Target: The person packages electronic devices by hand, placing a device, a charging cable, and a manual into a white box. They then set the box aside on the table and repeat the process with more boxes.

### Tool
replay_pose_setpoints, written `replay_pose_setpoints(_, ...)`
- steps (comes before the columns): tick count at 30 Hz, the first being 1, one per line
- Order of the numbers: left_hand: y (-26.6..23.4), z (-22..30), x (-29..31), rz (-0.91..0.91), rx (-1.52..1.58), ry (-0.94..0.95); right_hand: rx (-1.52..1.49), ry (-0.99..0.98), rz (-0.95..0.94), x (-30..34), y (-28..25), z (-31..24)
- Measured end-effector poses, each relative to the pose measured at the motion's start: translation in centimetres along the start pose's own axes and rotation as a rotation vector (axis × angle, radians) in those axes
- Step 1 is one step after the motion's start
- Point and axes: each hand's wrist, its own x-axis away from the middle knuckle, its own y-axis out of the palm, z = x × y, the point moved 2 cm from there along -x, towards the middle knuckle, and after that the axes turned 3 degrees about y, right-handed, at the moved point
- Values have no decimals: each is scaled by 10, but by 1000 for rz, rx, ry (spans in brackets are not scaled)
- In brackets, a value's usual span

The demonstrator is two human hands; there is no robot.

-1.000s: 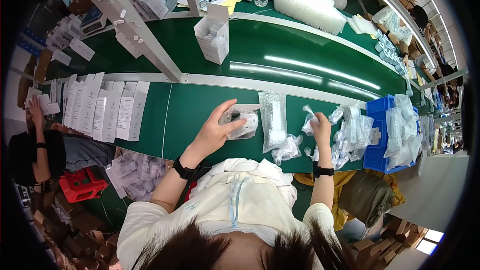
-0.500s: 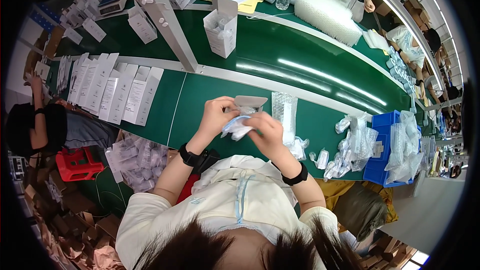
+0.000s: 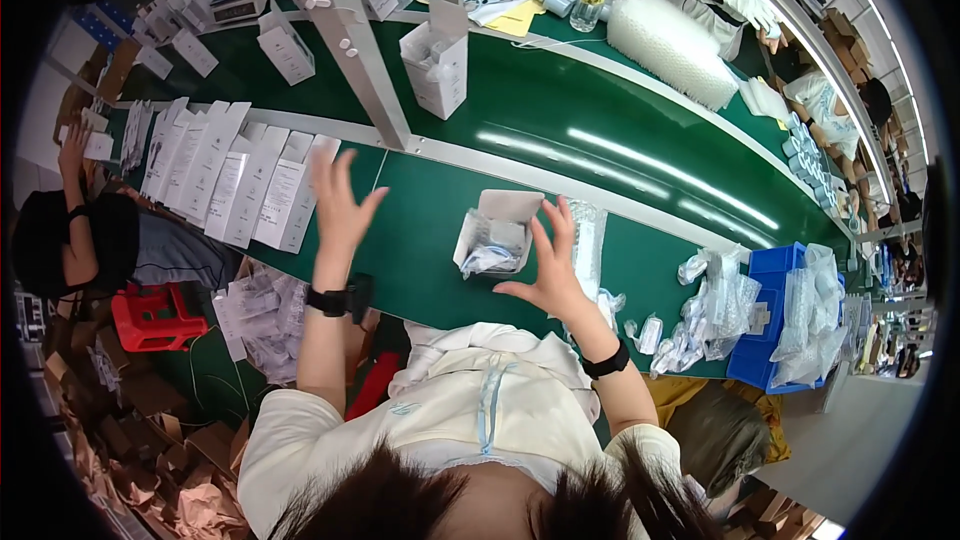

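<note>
A small white box (image 3: 513,206) stands on the green table in front of me with its lid flap up. Inside it lie clear-wrapped parts and a bag with a blue edge (image 3: 490,258). Spread fingers of my right hand (image 3: 549,265) are beside the box's right side, holding nothing; whether they touch it I cannot tell. My left hand (image 3: 343,202) is raised and empty, its fingers apart, close to the row of white boxes (image 3: 232,180) on the left. Behind my right hand lies a bubble-wrap sleeve (image 3: 588,240).
Wrapped parts (image 3: 690,335) lie at the right beside a blue bin (image 3: 765,315). A filled white box (image 3: 436,70) stands on the green belt beyond a metal post (image 3: 345,40). A red stool (image 3: 158,317) and another person (image 3: 75,240) are at the left.
The blue-edged bag has left my fingers and now lies in the box. My left hand has moved left toward the row of boxes; my right hand has opened and shifted right.
</note>
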Motion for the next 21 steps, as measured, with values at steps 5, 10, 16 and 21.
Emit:
replay_pose_setpoints(5, 13, -161, 52, -499, -572, -342, -213, 94, -133, 0, 28, 28)
replay_pose_setpoints(10, 16, -90, 76, -468, -398, -308, -232, 327, -10, -86, -21, 87)
replay_pose_setpoints(16, 21, 69, 104, -642, -149, -207, 23, 298, 221, -162, -48, 205)
replay_pose_setpoints(21, 29, 62, 74, -693, 185, -141, 301, 219, 336, -141, -55, 199)
